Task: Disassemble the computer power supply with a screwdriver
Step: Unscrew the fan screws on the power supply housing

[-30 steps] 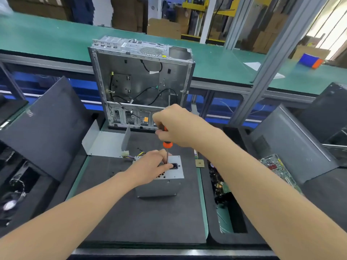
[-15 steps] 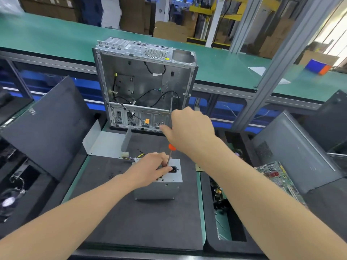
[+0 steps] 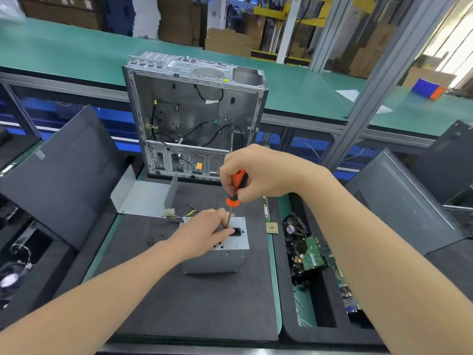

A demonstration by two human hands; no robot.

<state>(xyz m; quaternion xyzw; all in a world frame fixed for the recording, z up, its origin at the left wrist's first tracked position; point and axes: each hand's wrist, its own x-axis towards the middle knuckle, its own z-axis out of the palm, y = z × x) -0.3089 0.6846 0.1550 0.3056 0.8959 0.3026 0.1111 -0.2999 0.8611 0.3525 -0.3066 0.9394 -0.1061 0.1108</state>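
A grey metal power supply [image 3: 225,261] stands on the dark foam mat [image 3: 194,303], its socket face turned up. Coloured wires [image 3: 188,215] trail from its far left side. My left hand [image 3: 204,233] rests on the top face, with the fingers curled round the lower shaft of the screwdriver. My right hand [image 3: 261,172] grips the orange and black handle of the screwdriver [image 3: 234,193] from above. The shaft stands nearly upright and its tip meets the top face beside the black power socket [image 3: 236,232]. The tip itself is hidden by my left fingers.
An open computer case [image 3: 194,116] stands upright behind the mat. A bent metal cover plate [image 3: 143,198] lies to its front left. A bin at the right holds circuit boards [image 3: 311,257]. Dark side panels [image 3: 58,175] lean at left and right. A small chip [image 3: 271,228] lies beside the mat.
My right hand has risen slightly on the screwdriver and shows more of the orange handle. The left hand stays on the power supply.
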